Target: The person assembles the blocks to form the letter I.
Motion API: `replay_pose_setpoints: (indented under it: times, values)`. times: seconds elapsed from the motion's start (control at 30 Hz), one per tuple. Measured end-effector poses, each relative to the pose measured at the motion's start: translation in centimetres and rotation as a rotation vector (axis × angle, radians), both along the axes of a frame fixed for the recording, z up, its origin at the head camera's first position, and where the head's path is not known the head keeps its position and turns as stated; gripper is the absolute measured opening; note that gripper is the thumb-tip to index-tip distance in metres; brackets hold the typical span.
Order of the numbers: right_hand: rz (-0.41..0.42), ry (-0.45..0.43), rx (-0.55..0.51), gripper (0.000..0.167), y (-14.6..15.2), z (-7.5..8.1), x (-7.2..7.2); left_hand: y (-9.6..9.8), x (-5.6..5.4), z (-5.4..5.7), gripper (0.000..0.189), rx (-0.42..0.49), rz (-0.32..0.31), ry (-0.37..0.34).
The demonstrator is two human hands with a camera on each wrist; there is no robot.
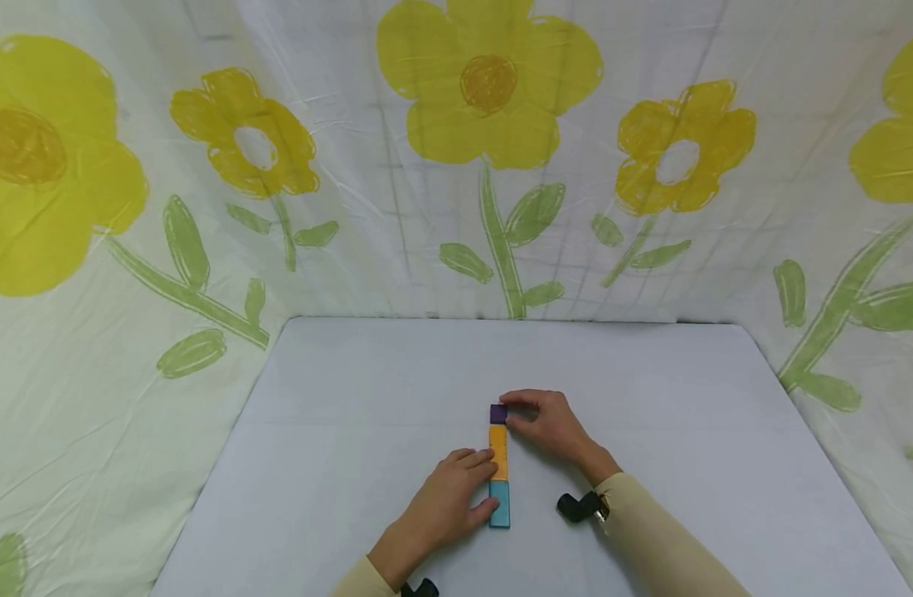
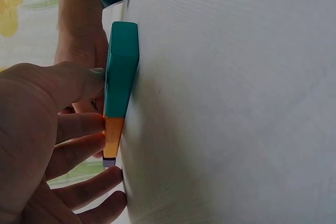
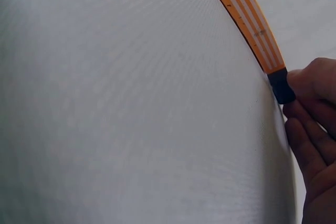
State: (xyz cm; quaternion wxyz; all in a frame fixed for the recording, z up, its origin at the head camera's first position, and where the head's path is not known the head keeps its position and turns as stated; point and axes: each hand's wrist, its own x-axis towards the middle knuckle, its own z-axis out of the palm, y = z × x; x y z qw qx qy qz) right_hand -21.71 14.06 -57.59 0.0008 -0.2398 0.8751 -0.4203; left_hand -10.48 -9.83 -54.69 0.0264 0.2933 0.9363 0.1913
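Three blocks lie end to end in a line on the white table (image 1: 337, 464). A teal block (image 1: 500, 512) is nearest the person, an orange block (image 1: 500, 456) is in the middle, and a small dark purple block (image 1: 498, 413) is at the far end. White stripes run along the orange block's side in the right wrist view. My left hand (image 1: 447, 500) rests on the row from the left, thumb on the teal block and fairly straight fingers on the orange one. From the right, my right hand (image 1: 551, 424) pinches the purple block between thumb and fingertips.
A white cloth (image 1: 366, 249) printed with yellow flowers hangs behind the table and along both sides. Each wrist wears a small black camera, such as the right wrist's camera (image 1: 579, 507). The table's far edge (image 1: 426, 318) lies beyond the blocks.
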Motion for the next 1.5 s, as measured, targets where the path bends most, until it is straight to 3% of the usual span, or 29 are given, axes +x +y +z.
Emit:
replay_pose_setpoints:
  times: [1.5]
  values:
    - [0.009, -0.012, -0.018, 0.036, 0.07, 0.01, 0.03, 0.19, 0.10, -0.26, 0.042, 0.035, 0.014, 0.046]
